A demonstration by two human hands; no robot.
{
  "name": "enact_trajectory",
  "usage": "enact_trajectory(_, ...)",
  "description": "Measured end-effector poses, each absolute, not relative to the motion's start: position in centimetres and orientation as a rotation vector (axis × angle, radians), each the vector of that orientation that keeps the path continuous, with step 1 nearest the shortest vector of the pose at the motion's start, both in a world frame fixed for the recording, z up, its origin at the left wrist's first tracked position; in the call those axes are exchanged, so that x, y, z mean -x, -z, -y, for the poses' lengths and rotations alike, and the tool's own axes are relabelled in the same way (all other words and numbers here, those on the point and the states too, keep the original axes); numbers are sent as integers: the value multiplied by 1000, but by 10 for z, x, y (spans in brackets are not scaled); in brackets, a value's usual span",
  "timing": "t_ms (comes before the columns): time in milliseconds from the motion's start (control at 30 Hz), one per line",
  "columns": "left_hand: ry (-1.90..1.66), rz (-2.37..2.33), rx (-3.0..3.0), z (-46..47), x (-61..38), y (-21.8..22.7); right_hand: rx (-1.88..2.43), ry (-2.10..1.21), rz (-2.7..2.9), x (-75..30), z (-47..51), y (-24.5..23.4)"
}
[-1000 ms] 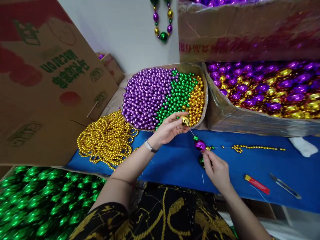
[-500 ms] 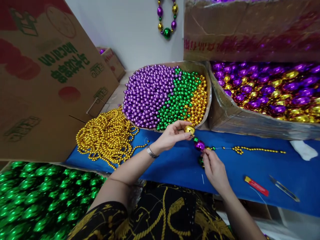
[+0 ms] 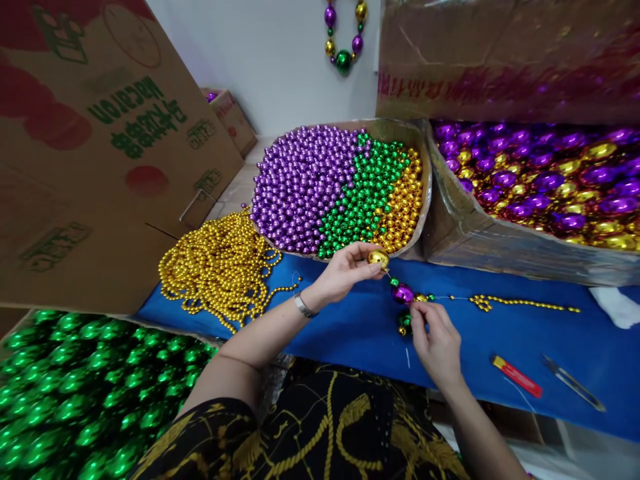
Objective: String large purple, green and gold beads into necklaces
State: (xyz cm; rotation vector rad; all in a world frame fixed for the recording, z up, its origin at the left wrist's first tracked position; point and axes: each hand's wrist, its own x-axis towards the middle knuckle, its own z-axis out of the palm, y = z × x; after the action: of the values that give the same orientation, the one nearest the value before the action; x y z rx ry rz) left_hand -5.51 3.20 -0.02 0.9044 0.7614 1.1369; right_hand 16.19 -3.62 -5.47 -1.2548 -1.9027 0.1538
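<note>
My left hand (image 3: 347,271) is closed, pinching a large shiny gold bead (image 3: 379,259) between thumb and fingertips. A thin thread runs from that bead to a small green bead (image 3: 395,283) and a large purple bead (image 3: 403,293). My right hand (image 3: 437,339) is closed at the bead string just right of the purple bead, beside another gold bead; its fingertips partly hide what they pinch. Under them hangs or lies a dark green bead (image 3: 405,323). Rightward, the thread leads to a chain of small gold beads (image 3: 530,304) on the blue table (image 3: 340,333).
A box of small purple, green and gold beads (image 3: 320,180) stands ahead. Gold bead chains (image 3: 215,267) pile at left, near large green beads (image 3: 90,387). Purple and gold beads (image 3: 545,180) fill the right box. A red-and-yellow cutter (image 3: 517,377) and tweezers (image 3: 575,383) lie at right.
My right hand has drawn slightly right and down from the purple bead, baring more of the gold and dark green beads. My left hand keeps its gold bead. The view has shifted slightly.
</note>
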Motion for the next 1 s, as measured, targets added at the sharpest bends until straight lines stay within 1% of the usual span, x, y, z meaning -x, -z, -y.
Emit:
enact_trajectory(100,-1145,-767,-991,-29,55,2,1248,-135,1893,-160,36,55)
enact_trajectory(167,-1121,-761,-1043,-25,54,2,1247,-180,1880,-159,35,57)
enact_trajectory(333,-1041,-758,-1327,-28,67,-5,1286,-522,1780,-161,36,69)
enact_trajectory(400,-1151,-925,-1508,-40,82,-10,1307,-610,1712,-164,36,74)
enact_trajectory(500,-1289,-1359,-1855,-68,113,-19,1321,-626,1665,-167,36,77)
enact_trajectory(567,-1175,-1587,-2119,-86,129,-23,1321,-607,1673,-168,36,76)
enact_trajectory(667,-796,-1827,-2460,-109,134,-24,1307,-584,1708,-165,35,74)
enact_trajectory(767,-437,-1938,-2645,-127,123,-20,1291,-550,1738,-160,35,71)
enact_trajectory(833,-327,-1942,-2685,-137,114,-17,1283,-521,1755,-158,35,69)
enact_trajectory(900,-358,-1921,-2674,-142,109,-17,1278,-503,1763,-157,35,67)
enact_trajectory(933,-448,-1903,-2639,-143,108,-18,1277,-496,1764,-157,36,66)
enact_trajectory(1000,-778,-1816,-2431,-137,107,-21,1277,-481,1769,-157,36,65)
